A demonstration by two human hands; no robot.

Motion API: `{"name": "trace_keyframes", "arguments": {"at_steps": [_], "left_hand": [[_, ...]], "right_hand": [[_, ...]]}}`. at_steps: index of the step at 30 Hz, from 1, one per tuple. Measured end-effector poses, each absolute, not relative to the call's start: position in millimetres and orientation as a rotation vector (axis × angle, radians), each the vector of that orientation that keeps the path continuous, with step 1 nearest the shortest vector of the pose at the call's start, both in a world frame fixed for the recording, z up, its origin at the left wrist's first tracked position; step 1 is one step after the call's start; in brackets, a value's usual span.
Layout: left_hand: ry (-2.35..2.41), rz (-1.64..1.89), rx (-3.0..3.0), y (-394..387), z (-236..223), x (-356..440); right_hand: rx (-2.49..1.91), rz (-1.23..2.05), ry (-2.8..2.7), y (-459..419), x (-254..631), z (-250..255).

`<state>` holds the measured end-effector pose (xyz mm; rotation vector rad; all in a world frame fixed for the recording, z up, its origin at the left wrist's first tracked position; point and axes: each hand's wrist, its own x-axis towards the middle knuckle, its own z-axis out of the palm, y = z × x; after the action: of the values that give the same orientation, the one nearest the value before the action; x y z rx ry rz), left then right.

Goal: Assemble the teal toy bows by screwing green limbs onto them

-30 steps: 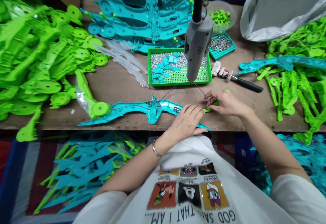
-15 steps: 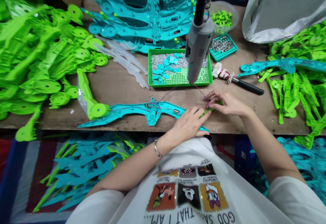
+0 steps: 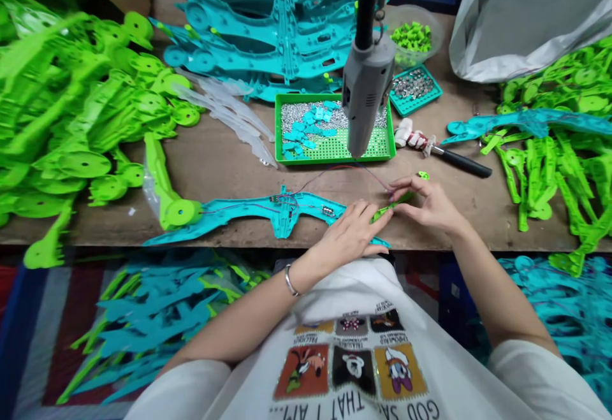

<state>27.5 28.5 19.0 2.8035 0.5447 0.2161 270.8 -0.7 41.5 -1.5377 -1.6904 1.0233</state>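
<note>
A blue bow-shaped plastic shell (image 3: 234, 208) lies open side up along the table's front edge, with thin wires and small metal parts inside. My left hand (image 3: 351, 229) rests across its right end, fingers over it and thumb at the near edge. A narrow green plastic part (image 3: 381, 214) sticks out under my left fingertips. My right hand (image 3: 428, 203) pinches this green part between thumb and fingers. A thin reddish-purple wire (image 3: 373, 176) loops from the shell to my right fingertips. A small green piece (image 3: 423, 175) lies just beyond that hand.
Behind the shell is a green tray (image 3: 335, 160) of screws and blue clips. A grey electric screwdriver (image 3: 367, 101) hangs over it. A wrapped black-handled tool (image 3: 461, 160) lies right. Green parts (image 3: 86, 120) are piled left; blue shells (image 3: 287, 44) are stacked behind.
The view has shifted slightly. My right fingers have drawn closer together around the green part, and the small green piece beyond them shows clearly. My left hand stays on the shell.
</note>
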Motion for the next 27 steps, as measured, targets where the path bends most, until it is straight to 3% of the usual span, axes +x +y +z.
{"name": "trace_keyframes", "arguments": {"at_steps": [3, 7, 9, 15, 19, 23, 27], "left_hand": [[0.465, 0.436, 2.802, 29.3, 10.6, 27.3], [0.287, 1.019, 2.772, 26.4, 14.9, 14.3], [0.281, 1.241, 2.749, 21.9, 31.0, 0.1], [0.619, 1.338, 2.567, 21.2, 108.6, -23.4], [0.885, 0.949, 2.551, 43.6, 120.3, 5.7], [0.778, 0.387, 2.62, 58.8, 86.5, 36.7], [0.79, 0.194, 2.643, 48.8, 52.8, 47.7]], "right_hand": [[-1.557, 0.851, -1.843, -5.8, 271.4, 37.2], [-1.512, 0.619, -2.001, -12.8, 270.5, 24.9], [-1.485, 0.543, -2.056, -18.0, 270.6, 19.2], [-1.447, 0.495, -2.079, -32.8, 268.5, 19.1], [-1.469, 0.586, -1.998, -39.1, 265.1, 19.2], [-1.56, 0.51, -1.811, -45.9, 262.9, 13.9], [-1.697, 0.445, -1.668, -50.1, 260.3, 12.4]]}}
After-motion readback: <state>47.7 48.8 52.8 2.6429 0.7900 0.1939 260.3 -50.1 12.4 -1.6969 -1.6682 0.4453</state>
